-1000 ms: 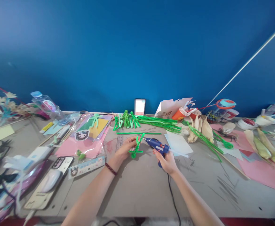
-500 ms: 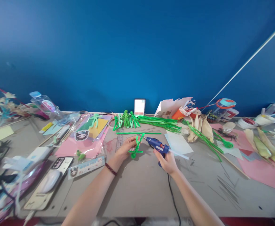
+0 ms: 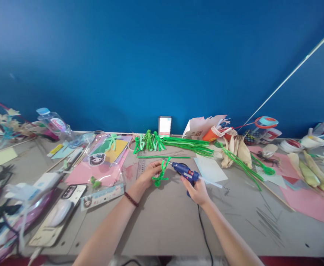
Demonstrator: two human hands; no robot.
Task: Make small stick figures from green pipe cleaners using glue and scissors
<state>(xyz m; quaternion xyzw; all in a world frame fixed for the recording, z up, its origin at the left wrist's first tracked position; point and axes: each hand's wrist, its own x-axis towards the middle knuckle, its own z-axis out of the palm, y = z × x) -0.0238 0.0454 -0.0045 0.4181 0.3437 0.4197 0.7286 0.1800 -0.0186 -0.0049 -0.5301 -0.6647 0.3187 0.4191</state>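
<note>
Above the middle of the table, my left hand (image 3: 152, 173) pinches a small green pipe-cleaner figure (image 3: 161, 178) with a round end pointing down toward me. My right hand (image 3: 197, 190) is wrapped round the handle of a blue hot glue gun (image 3: 186, 172). A clear glue stick (image 3: 213, 182) sticks out of its back. The gun's nozzle points left and is very close to the figure's upper part; I cannot tell whether they touch. Behind my hands stand several similar green figures (image 3: 149, 141), beside a bundle of green pipe cleaners (image 3: 188, 144).
A ruler (image 3: 141, 166) lies behind my left hand. To the left are a clear plastic bag (image 3: 117, 166), a phone (image 3: 47, 232) and a bottle (image 3: 53, 122). On the right lie white paper (image 3: 215, 170), dried husks (image 3: 243, 153) and pink paper (image 3: 314, 207). The gun's black cord (image 3: 203, 232) runs toward me.
Almost nothing differs. The hands, the pipe-cleaner figure and the glue gun keep nearly the same places, and the view has shifted very slightly.
</note>
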